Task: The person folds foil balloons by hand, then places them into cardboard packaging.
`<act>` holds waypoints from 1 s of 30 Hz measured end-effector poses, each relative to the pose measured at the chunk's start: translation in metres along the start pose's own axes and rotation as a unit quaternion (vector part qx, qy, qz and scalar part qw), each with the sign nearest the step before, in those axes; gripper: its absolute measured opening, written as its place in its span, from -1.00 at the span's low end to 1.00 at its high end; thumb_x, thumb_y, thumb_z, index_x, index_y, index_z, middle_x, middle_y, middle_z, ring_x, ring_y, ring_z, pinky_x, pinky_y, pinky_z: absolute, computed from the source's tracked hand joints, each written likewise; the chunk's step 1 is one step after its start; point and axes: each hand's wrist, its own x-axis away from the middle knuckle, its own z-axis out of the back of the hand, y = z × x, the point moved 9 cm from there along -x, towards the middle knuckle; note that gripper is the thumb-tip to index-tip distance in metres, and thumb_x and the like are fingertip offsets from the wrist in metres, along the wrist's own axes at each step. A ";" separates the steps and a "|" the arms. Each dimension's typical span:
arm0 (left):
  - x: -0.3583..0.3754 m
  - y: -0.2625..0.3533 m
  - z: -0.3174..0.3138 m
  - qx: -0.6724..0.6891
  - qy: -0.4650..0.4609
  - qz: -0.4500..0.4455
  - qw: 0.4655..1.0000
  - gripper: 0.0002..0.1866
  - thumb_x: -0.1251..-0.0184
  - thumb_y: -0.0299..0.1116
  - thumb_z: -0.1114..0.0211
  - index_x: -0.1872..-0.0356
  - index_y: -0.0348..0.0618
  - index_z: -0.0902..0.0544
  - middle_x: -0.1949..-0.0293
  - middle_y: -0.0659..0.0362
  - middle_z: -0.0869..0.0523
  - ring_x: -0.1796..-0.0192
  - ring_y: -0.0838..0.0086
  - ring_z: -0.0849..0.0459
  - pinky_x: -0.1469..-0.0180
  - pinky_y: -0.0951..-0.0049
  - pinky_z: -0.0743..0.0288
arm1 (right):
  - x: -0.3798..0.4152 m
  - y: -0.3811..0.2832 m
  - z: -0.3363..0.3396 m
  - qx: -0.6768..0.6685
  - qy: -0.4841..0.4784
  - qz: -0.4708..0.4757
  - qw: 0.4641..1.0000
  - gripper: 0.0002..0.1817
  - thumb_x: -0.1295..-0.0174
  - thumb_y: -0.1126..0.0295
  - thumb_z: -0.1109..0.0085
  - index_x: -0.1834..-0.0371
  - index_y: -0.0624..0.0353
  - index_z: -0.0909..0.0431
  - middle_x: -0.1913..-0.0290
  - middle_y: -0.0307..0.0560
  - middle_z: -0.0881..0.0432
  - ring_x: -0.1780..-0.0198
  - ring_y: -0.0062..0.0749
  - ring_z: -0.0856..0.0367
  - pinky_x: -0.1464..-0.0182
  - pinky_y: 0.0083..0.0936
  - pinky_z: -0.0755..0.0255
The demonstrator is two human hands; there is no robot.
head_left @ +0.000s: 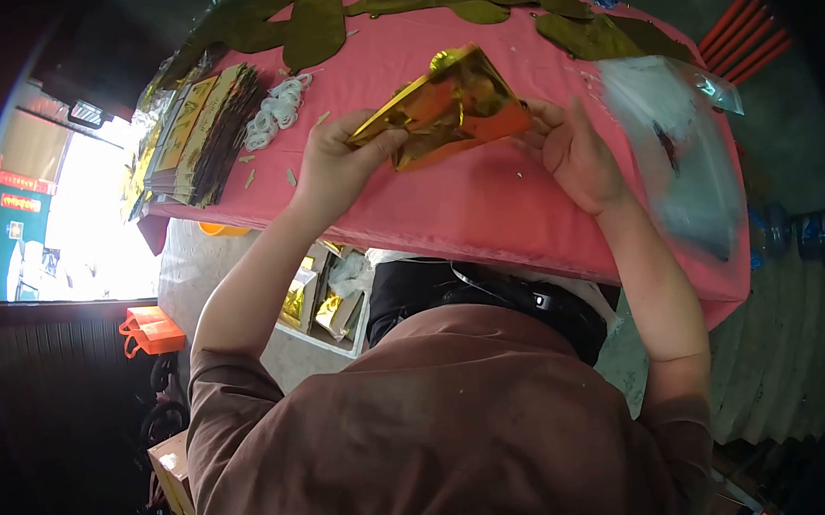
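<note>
A folded sheet of shiny gold foil (461, 115) is held up over the pink-covered table, with a crumpled bit of gold showing at its top edge. My left hand (340, 163) grips its left end, thumb on the near face and fingers mostly hidden behind. At the right end is my right hand (580, 155), palm showing and thumb raised apart from the foil. Its bent fingers reach the foil's right edge, some of them partly hidden. To the left of my left hand lies a bundle of white looped cord or tubing (277, 111).
Flat gold foil shapes (317, 29) lie along the far edge of the pink cloth (484, 198). A stack of printed packets (196, 138) stands left; clear plastic bags (673, 160) lie right. Below the table's near edge sits a white box (318, 332) with gold packets inside.
</note>
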 end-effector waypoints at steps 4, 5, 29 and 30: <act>-0.005 -0.032 -0.014 0.252 0.041 0.132 0.958 -0.84 -0.24 -0.45 -0.28 0.17 -0.23 -0.64 0.34 0.24 -0.69 0.33 0.61 -0.63 0.28 0.58 -0.51 | -0.006 -0.009 -0.005 0.020 0.007 0.033 0.999 -0.54 -0.39 0.13 0.08 -0.18 0.24 -0.37 -0.12 -0.12 -0.51 -0.13 -0.46 -0.48 -0.19 -0.44 -0.33; -0.007 -0.027 -0.022 0.253 0.040 0.129 0.958 -0.84 -0.24 -0.45 -0.28 0.17 -0.23 -0.64 0.34 0.24 -0.69 0.33 0.61 -0.63 0.28 0.58 -0.51 | -0.008 -0.007 -0.003 0.004 0.025 0.032 0.999 -0.61 -0.35 0.22 0.00 -0.13 0.23 -0.42 -0.07 -0.14 -0.54 -0.10 -0.48 -0.50 -0.17 -0.43 -0.36; -0.018 -0.015 0.157 -0.398 0.205 -0.013 0.894 -0.72 -0.28 -0.29 -0.18 0.07 -0.20 -0.62 0.24 0.05 -0.72 0.21 0.28 -0.71 0.12 0.40 -0.53 | -0.016 0.013 0.031 0.033 0.132 -0.019 0.990 -0.86 -0.30 0.32 -0.10 0.20 0.13 -0.56 0.28 -0.29 -0.63 0.28 -0.63 -0.60 0.25 -0.64 -0.53; -0.022 -0.016 0.175 -0.404 0.213 -0.010 0.889 -0.72 -0.28 -0.29 -0.18 0.07 -0.20 -0.62 0.24 0.05 -0.72 0.21 0.28 -0.71 0.12 0.40 -0.53 | -0.015 0.014 0.031 0.024 0.141 -0.028 0.989 -0.86 -0.31 0.33 -0.09 0.20 0.13 -0.56 0.28 -0.29 -0.63 0.27 -0.62 -0.61 0.25 -0.64 -0.53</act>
